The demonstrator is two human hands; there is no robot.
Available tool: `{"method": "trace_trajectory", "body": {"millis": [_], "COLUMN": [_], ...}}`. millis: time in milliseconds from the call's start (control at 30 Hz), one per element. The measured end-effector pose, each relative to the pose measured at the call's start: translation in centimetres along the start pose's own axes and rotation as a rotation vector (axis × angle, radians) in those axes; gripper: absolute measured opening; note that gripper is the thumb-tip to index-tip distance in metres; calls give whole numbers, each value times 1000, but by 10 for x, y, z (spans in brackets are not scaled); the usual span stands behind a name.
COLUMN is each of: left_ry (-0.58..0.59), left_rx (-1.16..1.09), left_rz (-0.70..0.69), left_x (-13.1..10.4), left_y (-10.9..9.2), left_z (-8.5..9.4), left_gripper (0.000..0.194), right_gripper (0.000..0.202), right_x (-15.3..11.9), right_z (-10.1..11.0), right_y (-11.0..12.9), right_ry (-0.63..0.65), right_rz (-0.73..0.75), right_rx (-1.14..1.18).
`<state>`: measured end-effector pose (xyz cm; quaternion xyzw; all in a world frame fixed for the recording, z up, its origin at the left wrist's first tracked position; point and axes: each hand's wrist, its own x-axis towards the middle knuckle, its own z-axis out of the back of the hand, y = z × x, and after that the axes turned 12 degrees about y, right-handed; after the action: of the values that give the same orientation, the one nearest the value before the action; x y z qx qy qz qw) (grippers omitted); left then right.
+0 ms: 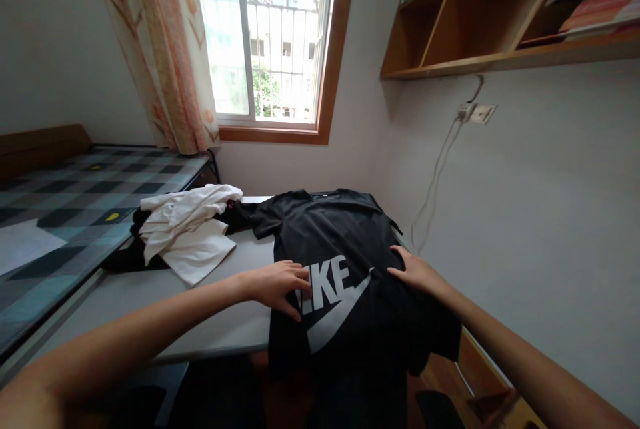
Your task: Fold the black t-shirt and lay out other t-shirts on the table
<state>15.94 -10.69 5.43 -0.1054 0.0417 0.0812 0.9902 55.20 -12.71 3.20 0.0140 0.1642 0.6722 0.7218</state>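
A black T-shirt (330, 229) with large white lettering and a swoosh lies spread front side up, its collar toward the window and its hem hanging over the table's front edge. My left hand (283, 285) rests on the left part of the lettering, fingers apart. On the shirt's right side lies my right hand (411, 270), its thumb and fingers spread against the fabric. Neither hand grips anything that I can see. A heap of white clothes (193, 222), with dark cloth under it, sits on the table to the left of the shirt.
The white table (230, 322) stands against the right wall. A bed with a checked cover (125, 179) is at the left, holding a white sheet of paper (30, 245). Wooden shelves (480, 9) hang upper right, above a socket (473, 113) with a dangling cable.
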Motion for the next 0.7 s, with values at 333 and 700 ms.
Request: {"method": "trace_trajectory", "body": {"millis": [333, 700], "left_ry": [64, -38], "left_rx": [166, -60], "left_rz": [-100, -11], "left_x": [0, -31], "left_y": [-38, -44], "left_z": [3, -1], "left_gripper": [28, 27], "right_gripper": [77, 46], "right_x": [-29, -54], "right_z": [-5, 36], "right_y": [-1, -43], "right_ry": [172, 108], "right_rz": [75, -193], "right_rx": [308, 522]}}
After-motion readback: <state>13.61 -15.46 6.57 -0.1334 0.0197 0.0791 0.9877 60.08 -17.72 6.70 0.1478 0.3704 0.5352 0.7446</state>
